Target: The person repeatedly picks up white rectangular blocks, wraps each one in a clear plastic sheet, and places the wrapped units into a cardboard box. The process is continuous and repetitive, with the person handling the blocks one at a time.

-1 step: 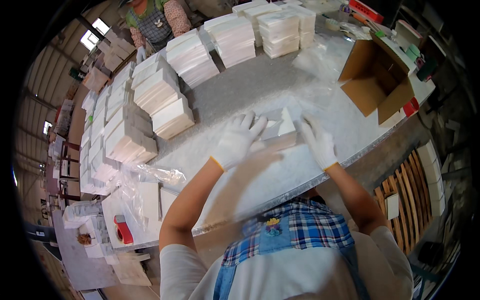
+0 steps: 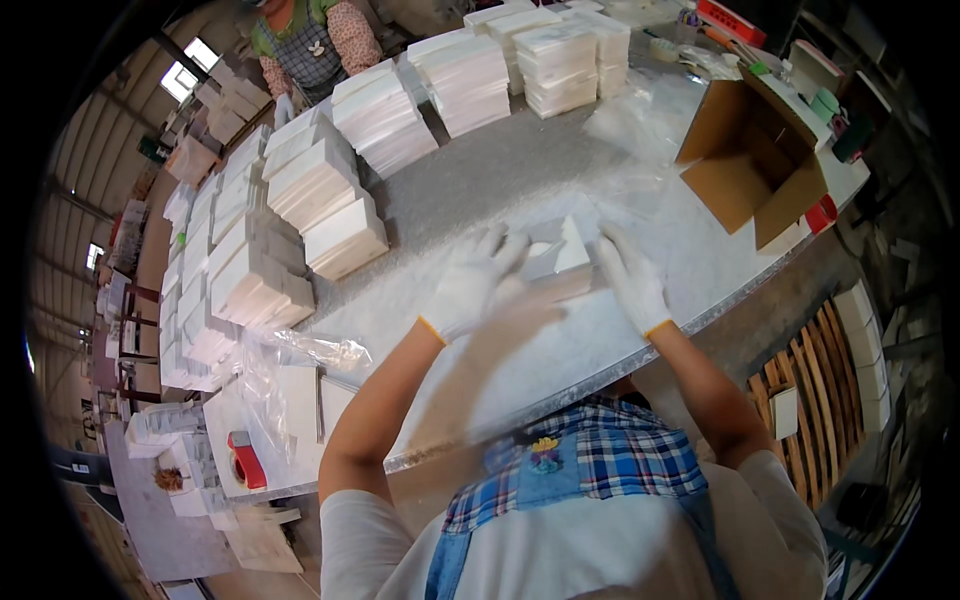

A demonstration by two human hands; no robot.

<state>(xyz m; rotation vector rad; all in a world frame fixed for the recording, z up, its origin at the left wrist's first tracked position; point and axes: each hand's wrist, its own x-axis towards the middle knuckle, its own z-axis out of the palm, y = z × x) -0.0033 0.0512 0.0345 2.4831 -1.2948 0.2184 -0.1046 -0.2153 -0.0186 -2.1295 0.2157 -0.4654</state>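
Far L: ribbed wall (image 2: 80, 170) of a big shed, bright window (image 2: 190, 68) up top. Nearer, a lower tabletop (image 2: 170, 535) w/ white blocks (image 2: 185, 455) and a brown fuzzy thing (image 2: 168, 479) on them. My table (image 2: 500, 165) is grey, pale and dusty-looking in the mid, its near edge bending across in front of me. On its L corner, a red tape dispenser (image 2: 250, 460). Behind that, rows of white slab stacks (image 2: 320, 180) run up the L side & along the far edge; a co-worker (image 2: 310, 50) in a checked apron stands beyond them.

Mid-table, btwn my hands, is a low stack of white & grey pieces (image 2: 560, 285). My L hand (image 2: 480, 280), white glove, is at its L end, fingers a bit bent; blurry, can't tell if it's gripping. My R hand (image 2: 632, 282), also gloved, is open by the R end, fingers out straight; can't tell if they touch. R of the table, down low: wood slats (image 2: 815, 400) w/ a white piece (image 2: 785, 412) on top, white blocks along their R side.

Containers, L to R: crumpled clear plastic (image 2: 330, 348) near the L stacks, can't tell if bag or sheet. Far R, a red box (image 2: 733, 20), contents hidden. Nearer, a brown cardboard box (image 2: 735, 150), flaps spread, opening my way; inside's shadowed, can't make out contents. Red roll (image 2: 822, 213) just beside it.
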